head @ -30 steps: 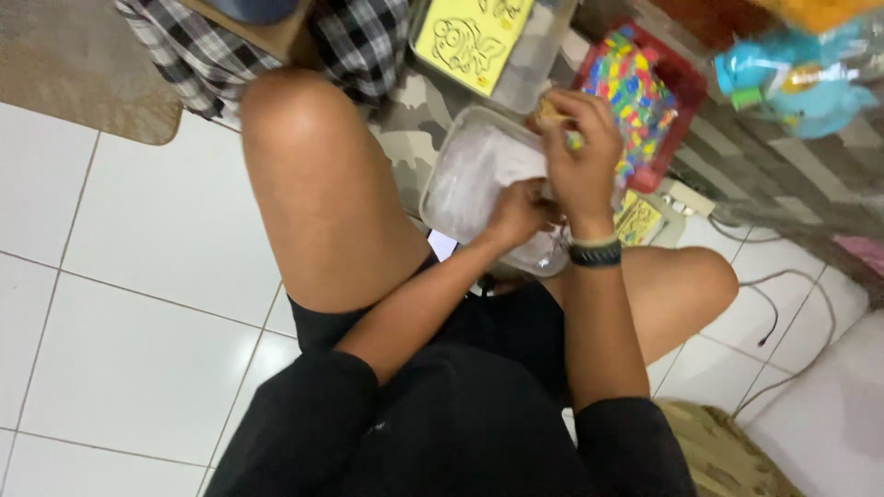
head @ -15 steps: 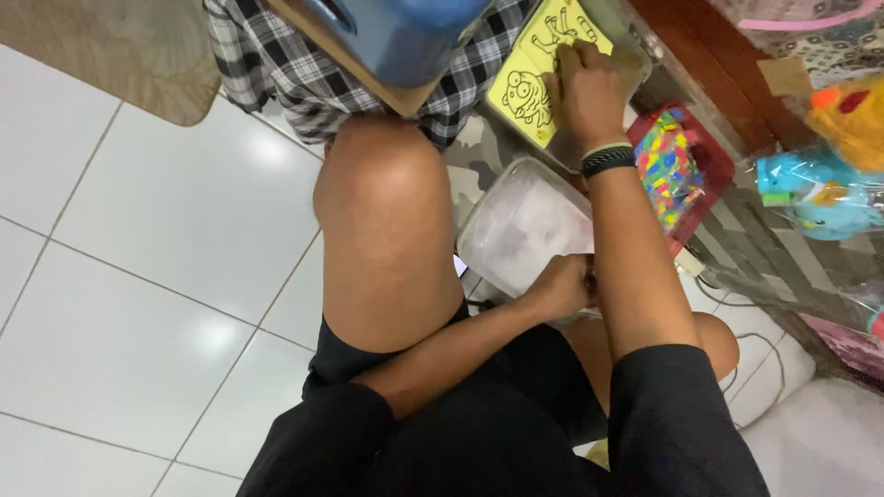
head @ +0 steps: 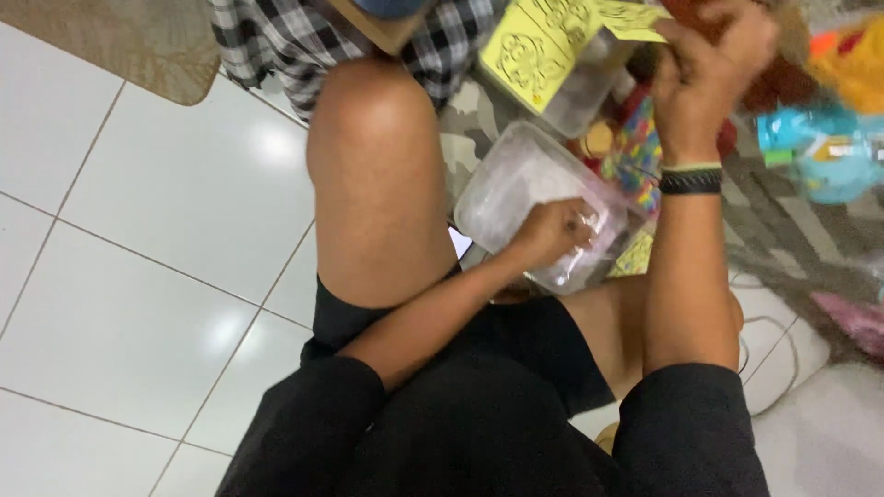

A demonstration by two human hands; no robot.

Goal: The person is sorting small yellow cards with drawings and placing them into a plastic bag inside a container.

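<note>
Head view: the left hand [head: 551, 232] is curled on the near edge of a clear tub [head: 525, 189], fingers closed over its rim; the tub lies just beyond that hand, its long axis running away towards the yellow sheets [head: 534, 51]. The right hand [head: 709, 64] is raised well beyond and to the right, fingers bent at a sheet's corner; whether it pinches the sheet cannot be told. Blur hides the toys behind; the tub's contents are unclear.
</note>
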